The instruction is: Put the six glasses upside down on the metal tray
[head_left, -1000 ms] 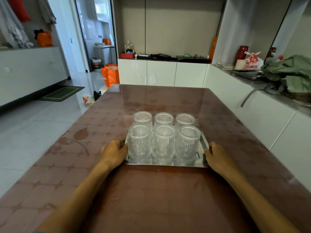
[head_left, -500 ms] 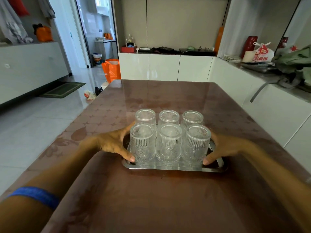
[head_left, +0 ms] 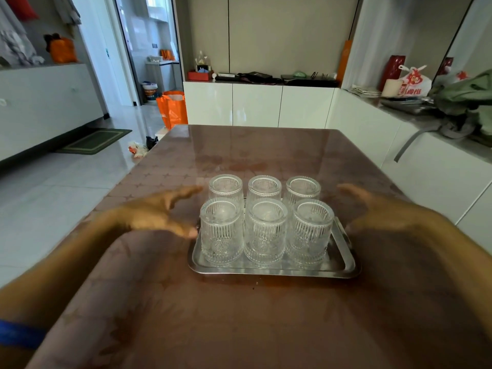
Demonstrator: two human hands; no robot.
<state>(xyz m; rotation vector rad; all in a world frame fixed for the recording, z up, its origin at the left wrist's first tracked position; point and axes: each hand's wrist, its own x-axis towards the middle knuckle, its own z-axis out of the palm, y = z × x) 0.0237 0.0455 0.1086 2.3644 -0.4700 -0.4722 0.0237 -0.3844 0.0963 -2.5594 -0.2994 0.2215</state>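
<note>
Several ribbed clear glasses (head_left: 265, 233) stand upside down in two rows on the metal tray (head_left: 269, 270), which rests on the brown table (head_left: 239, 328). My left hand (head_left: 159, 213) hovers just left of the tray, fingers spread, holding nothing; its thumb tip is close to the front left glass (head_left: 221, 231). My right hand (head_left: 383, 209) hovers to the right of the tray, fingers apart and empty, a little clear of the tray's right handle (head_left: 343, 230).
White cabinets (head_left: 426, 166) run along the right of the table, with bags and cloth on the counter. A low white cabinet (head_left: 258, 105) stands behind the table's far edge. An orange bag (head_left: 173, 109) sits on the tiled floor at the left.
Both hands have let go of the tray's ends and drawn outward and up, now open beside it. The tray and glasses rest on the table.
</note>
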